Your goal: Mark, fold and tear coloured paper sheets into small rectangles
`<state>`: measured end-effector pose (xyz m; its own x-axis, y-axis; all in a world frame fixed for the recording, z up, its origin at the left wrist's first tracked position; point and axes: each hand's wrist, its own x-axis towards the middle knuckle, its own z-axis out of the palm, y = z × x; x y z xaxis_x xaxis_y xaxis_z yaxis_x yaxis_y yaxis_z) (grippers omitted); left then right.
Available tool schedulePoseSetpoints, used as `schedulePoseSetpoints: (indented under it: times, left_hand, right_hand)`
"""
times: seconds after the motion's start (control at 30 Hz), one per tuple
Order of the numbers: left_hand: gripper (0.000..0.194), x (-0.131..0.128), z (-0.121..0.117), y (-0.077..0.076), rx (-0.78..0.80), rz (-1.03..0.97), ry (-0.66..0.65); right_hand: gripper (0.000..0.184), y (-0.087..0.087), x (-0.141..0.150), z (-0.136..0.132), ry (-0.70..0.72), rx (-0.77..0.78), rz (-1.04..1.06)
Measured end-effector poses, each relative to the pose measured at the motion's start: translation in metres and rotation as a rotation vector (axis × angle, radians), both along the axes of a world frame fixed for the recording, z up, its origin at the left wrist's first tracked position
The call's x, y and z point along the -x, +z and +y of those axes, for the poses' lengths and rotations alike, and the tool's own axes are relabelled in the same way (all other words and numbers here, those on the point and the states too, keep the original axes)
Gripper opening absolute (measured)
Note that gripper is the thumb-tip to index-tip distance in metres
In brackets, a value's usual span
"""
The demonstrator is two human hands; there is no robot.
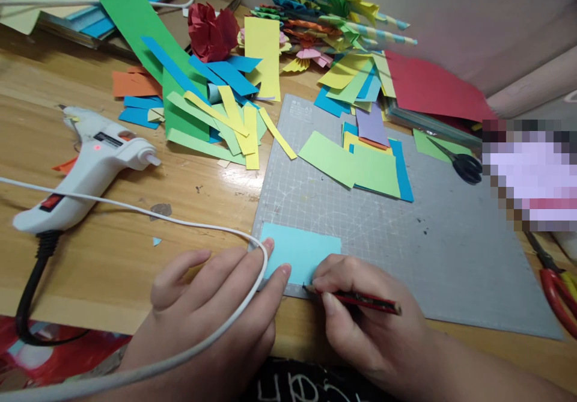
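Observation:
A light blue paper rectangle (301, 249) lies on the near left corner of a grey cutting mat (451, 258). My left hand (216, 306) lies flat with fingers stretched out, its fingertips pressing the paper's left edge. A white cord (148, 213) runs across the back of that hand. My right hand (369, 324) is closed on a red pencil (360, 298), whose tip touches the paper's bottom edge.
A white glue gun (90, 167) lies on the wooden table at left. Coloured paper strips (225, 119) and sheets (360, 161) are scattered behind. Black scissors (464, 164) lie on the mat's right, red-handled scissors (556, 291) at the right edge. Folded paper flowers (315, 23) sit at the back.

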<state>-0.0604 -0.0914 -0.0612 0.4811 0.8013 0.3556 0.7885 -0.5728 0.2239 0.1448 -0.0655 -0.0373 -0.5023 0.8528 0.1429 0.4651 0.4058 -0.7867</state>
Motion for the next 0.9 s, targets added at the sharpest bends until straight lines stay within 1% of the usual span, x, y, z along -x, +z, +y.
schedulePoseSetpoints:
  times: [0.1, 0.2, 0.27, 0.33, 0.47, 0.6, 0.77, 0.83, 0.9]
  left_hand:
    - [0.030, 0.002, 0.000, 0.000, -0.005, 0.041, -0.017]
    - [0.031, 0.003, 0.002, 0.001, -0.024, 0.058, -0.045]
    - [0.031, 0.002, 0.002, 0.002, -0.021, 0.042, -0.031]
    - [0.030, 0.001, 0.001, 0.001, -0.012, 0.011, 0.009]
    - [0.035, 0.001, -0.005, -0.005, 0.074, 0.007, 0.002]
    - [0.036, 0.001, -0.009, -0.010, 0.085, -0.012, 0.038]
    - [0.038, 0.003, -0.007, -0.006, 0.138, 0.000, 0.006]
    - [0.037, 0.003, -0.005, -0.002, 0.148, -0.007, -0.006]
    - [0.033, 0.003, -0.002, 0.001, 0.100, -0.018, 0.003]
  right_hand:
    - [0.015, -0.001, 0.001, 0.000, -0.033, -0.001, 0.008]
    - [0.016, 0.000, 0.003, 0.001, -0.018, -0.009, -0.026]
    - [0.017, 0.001, 0.004, 0.002, 0.003, 0.003, -0.037]
    - [0.016, 0.001, 0.003, 0.002, 0.019, 0.014, -0.039]
    - [0.015, -0.001, 0.000, 0.000, -0.015, 0.030, 0.009]
    - [0.014, -0.002, 0.001, 0.000, -0.041, 0.001, 0.008]
    - [0.015, 0.001, 0.003, 0.001, 0.006, -0.002, -0.032]
    - [0.015, 0.000, 0.000, -0.001, 0.003, 0.032, 0.020]
    - [0.017, -0.002, -0.004, -0.003, -0.059, 0.064, 0.152]
